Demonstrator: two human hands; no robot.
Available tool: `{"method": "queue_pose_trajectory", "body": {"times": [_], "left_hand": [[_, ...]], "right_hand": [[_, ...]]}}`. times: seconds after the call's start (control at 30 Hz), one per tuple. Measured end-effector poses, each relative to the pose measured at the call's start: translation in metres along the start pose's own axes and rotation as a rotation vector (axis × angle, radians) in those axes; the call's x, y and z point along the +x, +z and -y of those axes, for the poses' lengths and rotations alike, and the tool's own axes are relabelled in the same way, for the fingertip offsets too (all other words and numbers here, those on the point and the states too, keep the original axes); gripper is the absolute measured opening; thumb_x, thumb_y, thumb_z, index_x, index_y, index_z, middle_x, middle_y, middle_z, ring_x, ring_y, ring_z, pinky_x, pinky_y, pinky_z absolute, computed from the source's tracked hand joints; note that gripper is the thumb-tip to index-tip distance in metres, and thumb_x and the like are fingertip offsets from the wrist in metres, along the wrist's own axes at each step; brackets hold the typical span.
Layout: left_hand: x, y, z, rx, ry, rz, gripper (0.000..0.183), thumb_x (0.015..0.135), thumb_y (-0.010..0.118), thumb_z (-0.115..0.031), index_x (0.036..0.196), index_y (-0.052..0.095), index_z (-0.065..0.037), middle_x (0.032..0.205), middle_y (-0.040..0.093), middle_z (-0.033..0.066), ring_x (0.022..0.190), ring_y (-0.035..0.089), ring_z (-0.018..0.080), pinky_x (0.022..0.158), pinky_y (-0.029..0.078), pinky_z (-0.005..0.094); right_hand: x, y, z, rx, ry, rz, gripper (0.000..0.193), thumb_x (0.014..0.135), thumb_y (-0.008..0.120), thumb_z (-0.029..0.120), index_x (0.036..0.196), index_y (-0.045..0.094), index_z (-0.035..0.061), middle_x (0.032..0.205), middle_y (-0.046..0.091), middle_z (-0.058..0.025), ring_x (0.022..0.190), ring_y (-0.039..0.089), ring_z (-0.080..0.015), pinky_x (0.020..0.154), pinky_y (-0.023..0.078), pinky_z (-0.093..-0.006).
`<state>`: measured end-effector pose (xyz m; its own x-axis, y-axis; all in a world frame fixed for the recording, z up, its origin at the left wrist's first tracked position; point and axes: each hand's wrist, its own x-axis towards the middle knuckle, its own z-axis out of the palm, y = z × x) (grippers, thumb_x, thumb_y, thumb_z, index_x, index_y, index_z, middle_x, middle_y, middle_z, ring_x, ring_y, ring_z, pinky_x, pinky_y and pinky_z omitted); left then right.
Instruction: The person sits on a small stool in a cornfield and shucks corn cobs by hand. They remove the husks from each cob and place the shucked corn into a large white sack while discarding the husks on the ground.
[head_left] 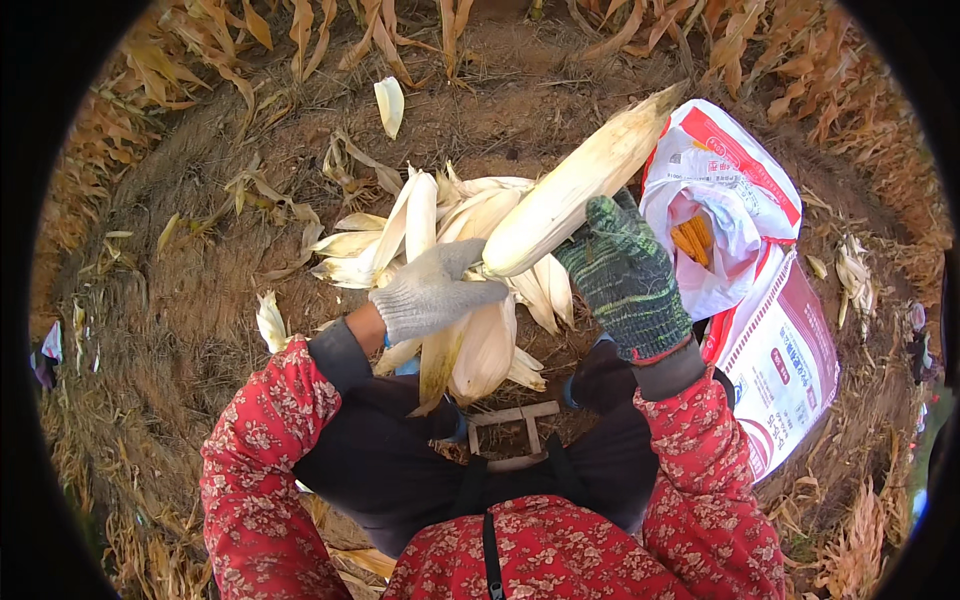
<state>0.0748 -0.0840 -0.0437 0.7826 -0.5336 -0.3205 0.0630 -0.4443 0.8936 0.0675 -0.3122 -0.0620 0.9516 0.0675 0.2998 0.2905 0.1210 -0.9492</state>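
Note:
A long ear of corn (585, 185), wrapped in pale husk with a dry brown tip, slants up and to the right in front of me. My left hand (440, 292), in a whitish knit glove, closes with thumb and fingers at its butt end. Along the ear's right side, my right hand (630, 275) in a dark green striped glove grips it, some fingers hidden behind the husk. Beneath both hands lies a pile of stripped corn husks (485, 350), cream to yellowish. No bare kernels show on the held ear.
At my right stands an open white and red woven sack (775, 350) with orange-yellow corn cobs (692, 240) inside. A small wooden stool (515, 415) shows between my legs. Loose husk (390, 107) lies on the brown soil, and dry corn plants (400, 30) edge the far side.

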Motion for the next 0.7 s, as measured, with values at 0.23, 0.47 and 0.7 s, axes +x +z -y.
{"method": "queue_pose_trajectory", "body": {"times": [0.23,0.47,0.7], "left_hand": [[-0.001,-0.010,-0.035,0.493,-0.121,0.233,0.056,0.088,0.070,-0.030,0.133,0.051,-0.002,0.128,0.059,0.0141,0.117,0.056,0.0211,0.102,0.043,0.0326],[-0.008,-0.029,-0.033,0.133,0.152,-0.202,0.042,0.095,0.061,-0.024,0.129,0.053,0.000,0.121,0.059,0.0097,0.113,0.056,0.0163,0.098,0.043,0.0305],[0.003,-0.024,-0.038,-0.328,0.102,-0.241,0.019,0.090,0.068,-0.018,0.100,0.058,-0.004,0.090,0.053,-0.0030,0.083,0.047,0.0048,0.075,0.041,0.0228]], "right_hand": [[-0.028,0.023,-0.016,-0.011,0.283,0.142,0.042,0.081,0.076,0.007,0.118,0.057,-0.0004,0.105,0.066,-0.0074,0.093,0.063,-0.0152,0.080,0.054,-0.0287],[-0.028,0.036,-0.025,0.165,0.541,0.018,0.060,0.077,0.079,0.009,0.127,0.047,-0.0004,0.114,0.060,-0.0099,0.101,0.060,-0.0170,0.088,0.051,-0.0317],[-0.034,0.053,-0.028,0.103,0.516,0.106,0.073,0.076,0.082,0.010,0.135,0.041,-0.0018,0.119,0.058,-0.0108,0.107,0.058,-0.0183,0.091,0.051,-0.0322]]}}
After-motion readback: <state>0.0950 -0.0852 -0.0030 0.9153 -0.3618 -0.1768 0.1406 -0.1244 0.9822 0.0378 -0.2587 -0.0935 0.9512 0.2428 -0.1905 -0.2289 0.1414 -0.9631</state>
